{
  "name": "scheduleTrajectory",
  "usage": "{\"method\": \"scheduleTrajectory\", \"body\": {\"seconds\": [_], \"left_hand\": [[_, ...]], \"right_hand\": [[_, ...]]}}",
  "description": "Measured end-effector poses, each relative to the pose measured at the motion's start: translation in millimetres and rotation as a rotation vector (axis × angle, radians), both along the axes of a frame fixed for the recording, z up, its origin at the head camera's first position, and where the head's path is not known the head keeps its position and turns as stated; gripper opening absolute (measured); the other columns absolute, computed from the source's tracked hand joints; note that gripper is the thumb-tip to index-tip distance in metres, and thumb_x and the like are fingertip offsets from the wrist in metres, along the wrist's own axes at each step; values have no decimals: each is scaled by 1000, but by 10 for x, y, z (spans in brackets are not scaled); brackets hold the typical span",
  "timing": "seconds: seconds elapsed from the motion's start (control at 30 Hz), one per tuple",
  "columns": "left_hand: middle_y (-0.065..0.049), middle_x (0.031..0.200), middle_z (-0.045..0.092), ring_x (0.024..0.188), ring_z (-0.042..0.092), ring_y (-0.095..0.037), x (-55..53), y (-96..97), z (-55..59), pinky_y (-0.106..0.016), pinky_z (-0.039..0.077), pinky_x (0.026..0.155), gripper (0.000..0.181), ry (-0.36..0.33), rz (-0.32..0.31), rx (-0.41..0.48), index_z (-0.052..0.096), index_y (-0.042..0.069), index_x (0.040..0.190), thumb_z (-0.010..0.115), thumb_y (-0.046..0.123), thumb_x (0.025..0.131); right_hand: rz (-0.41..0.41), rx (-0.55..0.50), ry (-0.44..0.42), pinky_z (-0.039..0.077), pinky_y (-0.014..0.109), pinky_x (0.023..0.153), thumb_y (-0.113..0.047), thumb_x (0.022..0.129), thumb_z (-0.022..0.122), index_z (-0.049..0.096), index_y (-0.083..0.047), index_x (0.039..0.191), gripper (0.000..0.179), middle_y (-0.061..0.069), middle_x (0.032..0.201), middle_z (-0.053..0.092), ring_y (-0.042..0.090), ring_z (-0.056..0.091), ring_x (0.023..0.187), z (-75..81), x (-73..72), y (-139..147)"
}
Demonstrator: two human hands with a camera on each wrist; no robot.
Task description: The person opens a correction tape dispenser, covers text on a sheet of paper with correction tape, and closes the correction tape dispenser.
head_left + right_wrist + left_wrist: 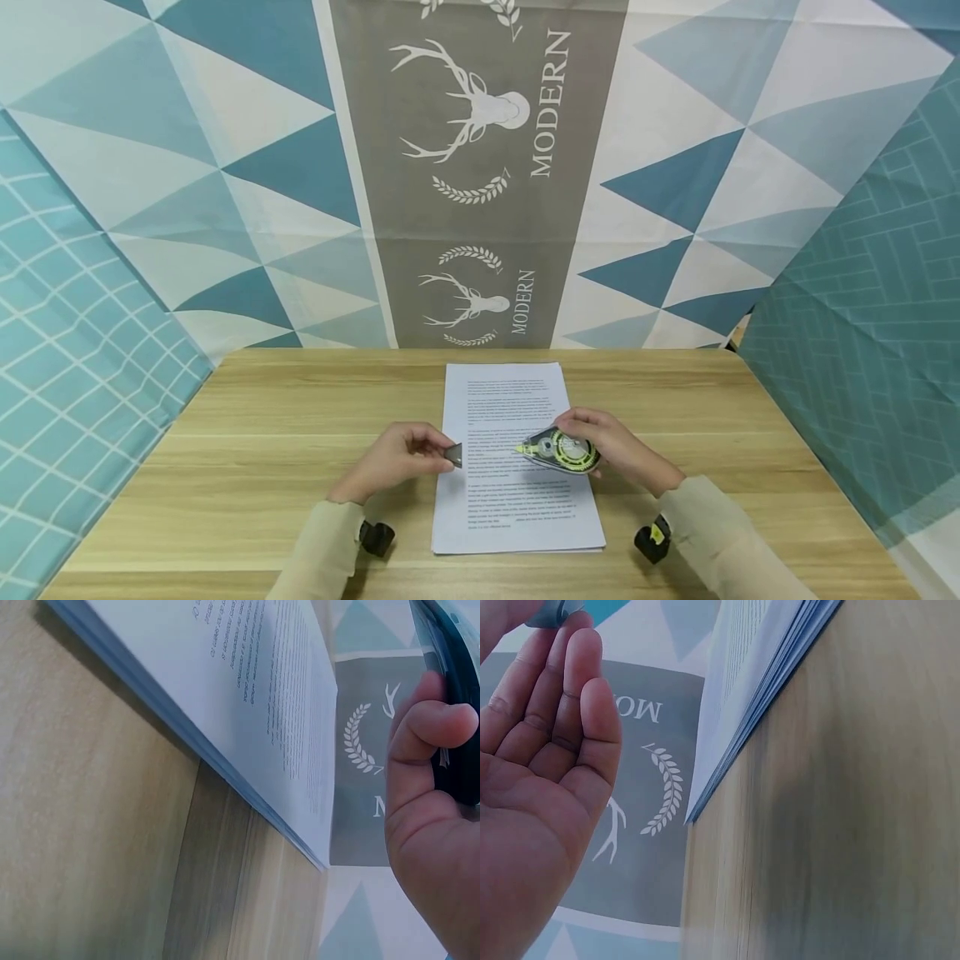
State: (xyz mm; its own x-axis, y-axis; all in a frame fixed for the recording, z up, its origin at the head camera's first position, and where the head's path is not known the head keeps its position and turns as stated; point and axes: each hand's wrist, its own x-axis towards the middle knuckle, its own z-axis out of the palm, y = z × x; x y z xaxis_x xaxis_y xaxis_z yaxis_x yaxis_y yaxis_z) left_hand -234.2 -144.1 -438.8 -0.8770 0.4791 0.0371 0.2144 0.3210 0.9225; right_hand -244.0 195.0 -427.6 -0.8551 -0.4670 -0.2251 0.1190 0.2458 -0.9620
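In the head view, my right hand [618, 446] grips a correction tape [572, 452] with a dark clear case and yellow-green parts. Its uncovered yellow-green tip points left over a stack of printed paper [517, 400]. My left hand [401, 460] pinches a small dark cap [453, 455] between thumb and fingertips, over the stack's left edge. A gap separates cap and tip. The left wrist view shows part of the cap [553, 613] at its top edge. Fingers curl round the tape's dark body [459, 769] in the right wrist view, where its tip is out of frame.
The paper lies on a wooden table [300, 400], its long sides running away from me. A patterned cloth [480, 217] with deer heads hangs behind the table's far edge. Teal cloths hang at both sides. Each wrist carries a small black camera [377, 538].
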Motion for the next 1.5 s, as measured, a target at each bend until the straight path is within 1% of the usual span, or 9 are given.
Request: {"method": "scheduleTrajectory", "body": {"seconds": [0.23,0.53,0.8,0.97,1.13,1.3,1.37,1.5], "left_hand": [[-9,87,67,73,59,-9,-3,41,-5,-19,51,66,27,-3,-4,6,69,3,96,77,17,75],[-7,86,67,72,59,-9,-13,124,0,-19,50,66,26,-5,-15,8,69,4,96,77,17,76],[-8,86,67,71,59,-8,-9,163,-14,-19,51,65,26,-12,-22,27,69,3,96,77,16,75],[-11,88,67,72,60,-8,-5,215,-1,-18,51,66,26,-16,-30,44,69,3,96,78,15,74],[-12,89,68,72,59,-8,-10,249,-28,-17,50,66,27,-16,-27,67,69,2,97,78,13,74],[-17,92,68,73,58,-6,-7,271,-42,-16,50,66,28,-20,-24,48,67,-3,99,76,9,76],[-20,93,67,73,58,-6,4,281,-27,-16,50,67,27,-20,-18,41,67,-4,99,75,7,76],[-23,94,66,73,57,-6,68,306,90,-16,49,67,23,-22,-14,49,67,-3,97,74,6,76]], "right_hand": [[1,-7,-3,39,19,41,-37,95,49,55,0,116,43,0,80,63,6,51,53,-7,0,-31],[32,-24,19,40,19,41,-34,96,48,54,4,116,43,0,82,63,6,52,54,-16,3,-52],[6,-11,-1,39,19,41,-36,95,49,55,1,116,44,0,82,63,6,52,54,-12,2,-66],[14,-5,9,39,19,41,-35,96,48,54,3,118,44,0,81,62,7,51,55,3,8,-98],[20,1,17,39,19,42,-34,96,48,54,2,118,43,1,83,62,7,53,59,26,3,-129],[20,-10,6,39,20,43,-34,96,48,54,2,117,43,0,83,61,7,53,60,35,0,-138],[21,-14,4,39,20,43,-34,96,49,54,3,117,43,-1,81,61,7,53,59,32,-1,-141],[25,-15,8,40,20,43,-33,96,49,54,4,117,43,-1,80,61,7,53,59,17,-5,-147]]}}
